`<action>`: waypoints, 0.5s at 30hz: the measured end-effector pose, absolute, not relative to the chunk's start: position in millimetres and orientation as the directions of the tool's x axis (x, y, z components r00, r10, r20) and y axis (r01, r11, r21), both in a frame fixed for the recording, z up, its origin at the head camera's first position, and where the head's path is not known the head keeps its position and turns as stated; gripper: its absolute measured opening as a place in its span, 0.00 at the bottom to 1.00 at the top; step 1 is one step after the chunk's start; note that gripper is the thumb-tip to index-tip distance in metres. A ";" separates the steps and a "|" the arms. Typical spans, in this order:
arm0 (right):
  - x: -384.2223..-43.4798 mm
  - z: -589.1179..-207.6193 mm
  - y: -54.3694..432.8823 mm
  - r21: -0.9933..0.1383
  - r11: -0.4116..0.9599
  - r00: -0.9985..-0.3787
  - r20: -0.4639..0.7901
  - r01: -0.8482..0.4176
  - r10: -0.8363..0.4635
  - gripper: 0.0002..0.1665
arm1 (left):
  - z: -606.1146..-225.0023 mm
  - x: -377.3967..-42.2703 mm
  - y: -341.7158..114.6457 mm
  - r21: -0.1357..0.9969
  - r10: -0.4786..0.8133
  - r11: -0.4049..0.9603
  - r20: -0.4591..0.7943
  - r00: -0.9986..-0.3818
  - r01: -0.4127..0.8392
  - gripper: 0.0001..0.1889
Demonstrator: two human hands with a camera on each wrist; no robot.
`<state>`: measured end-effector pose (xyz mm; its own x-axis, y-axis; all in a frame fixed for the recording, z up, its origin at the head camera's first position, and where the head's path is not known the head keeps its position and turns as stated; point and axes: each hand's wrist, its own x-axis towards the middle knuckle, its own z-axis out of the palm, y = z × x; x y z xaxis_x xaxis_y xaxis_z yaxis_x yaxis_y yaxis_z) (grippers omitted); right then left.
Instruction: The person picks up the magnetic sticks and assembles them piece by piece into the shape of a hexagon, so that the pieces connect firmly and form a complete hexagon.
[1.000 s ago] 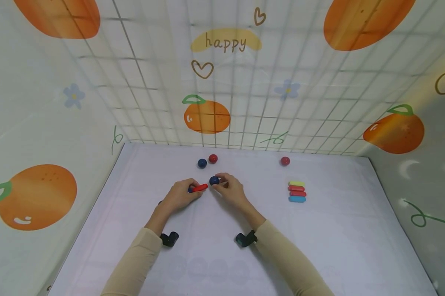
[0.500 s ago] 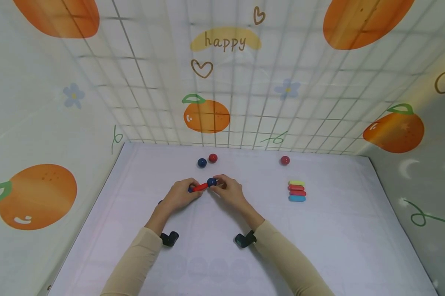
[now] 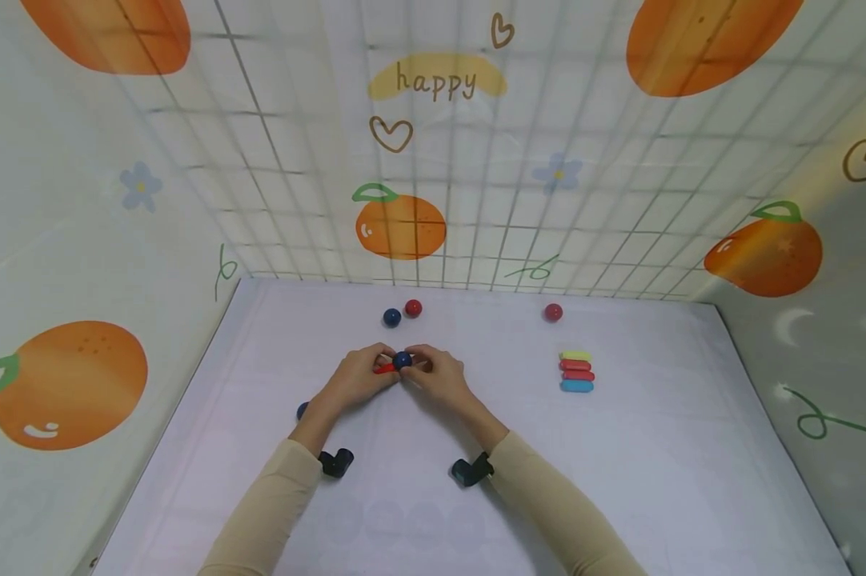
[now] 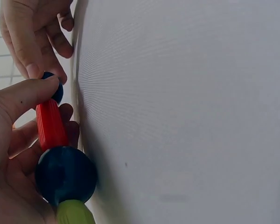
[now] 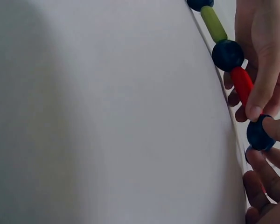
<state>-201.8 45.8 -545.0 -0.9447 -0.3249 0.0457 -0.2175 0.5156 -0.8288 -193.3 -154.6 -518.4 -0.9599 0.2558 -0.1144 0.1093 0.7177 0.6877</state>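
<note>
My left hand (image 3: pixel 354 378) grips a red rod (image 4: pixel 51 123) between thumb and fingers. The rod is joined to a blue ball (image 5: pixel 227 55), then a light green rod (image 5: pixel 213 23) and another blue ball (image 5: pixel 200 3), making a chain. In the head view that last ball (image 3: pixel 302 410) peeks out beside the left wrist; the hand hides most of the chain. My right hand (image 3: pixel 443 380) pinches a blue ball (image 3: pixel 402 360) against the red rod's free end. The left thumb tip lies at that ball in both wrist views.
Beyond the hands lie a loose blue ball (image 3: pixel 392 318) and a red ball (image 3: pixel 414 308). Another red ball (image 3: pixel 553 312) sits at the back right. Below it are a yellow rod (image 3: pixel 575 356), two red rods (image 3: pixel 575 366) and a blue rod (image 3: pixel 577 386) in a stack-like row.
The right hand has brought its blue ball left to the red rod's tip, closing the gap. My left hand has shifted slightly right, and the chain's far ball shows more beside the wrist.
</note>
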 end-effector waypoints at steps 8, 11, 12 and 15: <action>-197.2 -540.7 46.4 -0.856 0.480 -0.944 0.024 -0.190 -0.330 0.20 | -516.0 -191.9 -153.4 0.676 0.243 0.729 -0.111 -0.964 0.106 0.20; -196.5 -539.1 46.9 -0.862 0.474 -0.944 0.017 -0.181 -0.330 0.20 | -515.8 -191.7 -153.6 0.673 0.240 0.733 -0.117 -0.964 0.101 0.19; -196.3 -538.7 46.9 -0.863 0.471 -0.944 0.017 -0.181 -0.331 0.20 | -515.8 -191.7 -153.8 0.672 0.239 0.734 -0.119 -0.964 0.099 0.19; -195.9 -537.9 47.2 -0.863 0.472 -0.943 0.018 -0.182 -0.332 0.21 | -515.5 -191.5 -154.5 0.672 0.237 0.735 -0.122 -0.964 0.095 0.19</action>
<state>-195.9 47.2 -537.9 -0.9430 -0.3325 0.0175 -0.1824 0.4720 -0.8625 -191.5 -154.5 -515.5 -0.9639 0.2367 -0.1219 0.0954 0.7346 0.6718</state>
